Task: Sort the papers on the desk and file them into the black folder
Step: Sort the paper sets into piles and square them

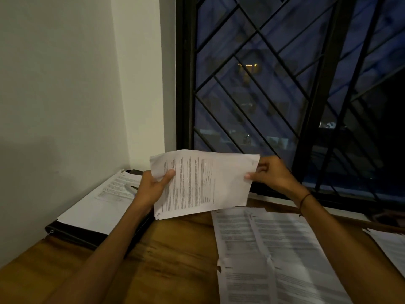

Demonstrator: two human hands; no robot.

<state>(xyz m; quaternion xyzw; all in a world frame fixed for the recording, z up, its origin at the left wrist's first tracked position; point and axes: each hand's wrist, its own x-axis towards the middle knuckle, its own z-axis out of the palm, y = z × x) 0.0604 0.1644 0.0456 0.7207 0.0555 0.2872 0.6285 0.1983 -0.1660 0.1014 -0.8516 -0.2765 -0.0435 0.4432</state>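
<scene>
**Mid-sort: one batch in hand, plenty still on the desk**

We're partway thru, by our read. We hold a small stack of printed sheets [201,183] up off the desk [175,255], near frame centre, turned sideways so the text lines run vertically. Left hand [153,189] grips the stack's left edge, thumb on the front and fingers behind; right hand [269,174] pinches the right edge, thumb in front. Neither hand is free.

Done so far, as far as we can see: the black folder [87,233] lies at approx 9 o'clock against the wall, and it already carries paper – a white printed page [105,198] on top, w/ a pale clip-like bar [129,187] across its far end. Whether that page is actually fastened, we can't tell; our left wrist hides part of it.

Left to do: a wide spread of loose papers [274,255] overlaps at 4–5 o'clock, flat on the wood, some edges ragged. One more sheet [392,249] pokes in at 3 o'clock, cut by the frame edge. All of that is unsorted, we'd say, plus the batch we're holding, which sits between folder and spread.

No other container in view. Window w/ dark grille [285,84] from 12 to 2 o'clock.
</scene>
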